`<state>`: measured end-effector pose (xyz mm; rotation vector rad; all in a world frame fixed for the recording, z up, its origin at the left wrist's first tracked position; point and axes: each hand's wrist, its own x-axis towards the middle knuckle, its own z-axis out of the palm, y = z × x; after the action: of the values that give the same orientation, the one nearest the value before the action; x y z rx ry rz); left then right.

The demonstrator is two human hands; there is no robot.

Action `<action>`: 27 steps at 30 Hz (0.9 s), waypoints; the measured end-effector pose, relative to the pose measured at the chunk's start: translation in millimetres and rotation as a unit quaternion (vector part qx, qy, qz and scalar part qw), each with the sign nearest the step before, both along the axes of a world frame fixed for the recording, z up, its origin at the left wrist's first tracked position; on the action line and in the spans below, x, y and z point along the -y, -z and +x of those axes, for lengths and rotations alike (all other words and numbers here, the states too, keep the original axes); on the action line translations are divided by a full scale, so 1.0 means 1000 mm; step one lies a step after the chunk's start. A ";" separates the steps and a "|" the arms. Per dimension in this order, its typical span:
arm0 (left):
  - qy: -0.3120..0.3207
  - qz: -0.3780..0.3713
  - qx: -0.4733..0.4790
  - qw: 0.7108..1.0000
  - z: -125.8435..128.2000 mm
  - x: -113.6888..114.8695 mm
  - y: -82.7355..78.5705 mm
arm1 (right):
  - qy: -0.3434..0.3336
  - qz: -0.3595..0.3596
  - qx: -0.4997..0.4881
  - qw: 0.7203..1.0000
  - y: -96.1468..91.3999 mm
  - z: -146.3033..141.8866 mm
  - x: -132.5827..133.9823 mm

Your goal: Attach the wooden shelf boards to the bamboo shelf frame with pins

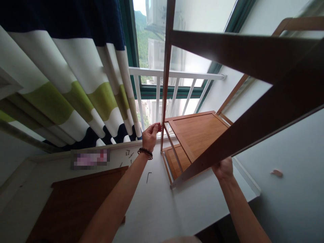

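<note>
A brown wooden shelf unit (199, 135) stands on the white surface, with slatted side frames and flat shelf boards. My left hand (151, 133), with a dark beaded bracelet at the wrist, is at the unit's left upright post (165, 84). Its thumb and fingers are pinched together against the post at the level of the upper board; whatever is between the fingertips is too small to make out. My right hand (224, 168) grips the shelf unit from below on the near right side, its fingers partly hidden behind the wood.
An L-shaped hex key (148, 177) and several loose screws (130, 155) lie on the white ledge (157, 199). A loose wooden panel (83, 202) and a blurred-out item (89, 159) are at left. Behind are a striped curtain (83, 91), a white railing (177, 74) and a window.
</note>
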<state>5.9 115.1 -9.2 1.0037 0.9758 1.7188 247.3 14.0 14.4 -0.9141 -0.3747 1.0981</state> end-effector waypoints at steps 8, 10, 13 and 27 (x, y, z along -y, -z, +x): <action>-0.011 0.015 -0.096 0.995 -0.003 0.000 -0.003 | 0.004 0.000 0.013 1.000 0.001 0.000 0.001; -0.012 0.023 -0.119 0.993 -0.003 0.000 -0.005 | 0.005 -0.006 0.010 1.000 0.000 -0.002 0.002; -0.023 0.019 -0.124 0.992 -0.003 0.000 -0.008 | 0.011 -0.012 -0.003 1.000 0.000 -0.004 0.002; -0.029 0.012 -0.101 0.994 -0.001 -0.006 -0.007 | 0.055 0.001 0.001 0.998 -0.002 0.004 -0.006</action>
<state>5.3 121.1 -1.9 1.1931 1.1234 1.7038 251.1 20.5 16.2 -0.9229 -0.3240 0.9953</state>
